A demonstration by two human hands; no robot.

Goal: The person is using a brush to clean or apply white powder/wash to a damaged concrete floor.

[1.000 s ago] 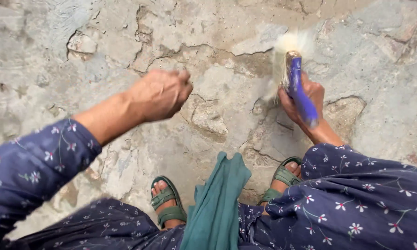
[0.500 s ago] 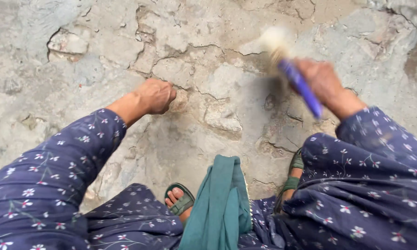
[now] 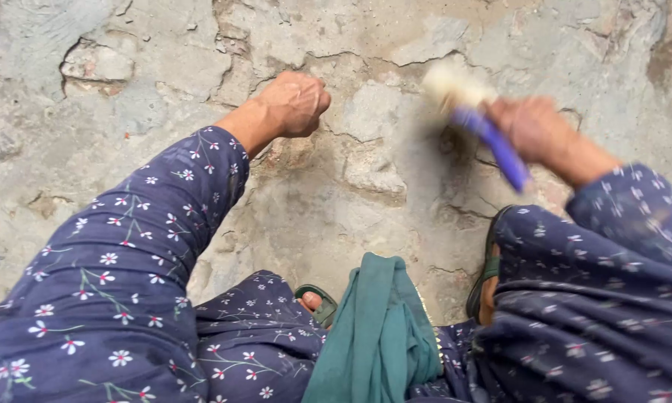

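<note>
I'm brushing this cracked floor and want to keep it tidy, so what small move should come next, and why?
Probably draw the brush in the right hand down along the crack beside the raised slab. The pale bristles sit above that crack and grit shows there. The left hand is fisted near the floor, clear of that path.

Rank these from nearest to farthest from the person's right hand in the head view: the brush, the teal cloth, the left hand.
From the right hand:
1. Brush, held in that hand, blurred.
2. Left hand, a closed fist off to the left.
3. Teal cloth, hanging low in the middle; about as far as the fist, too close to call.
</note>
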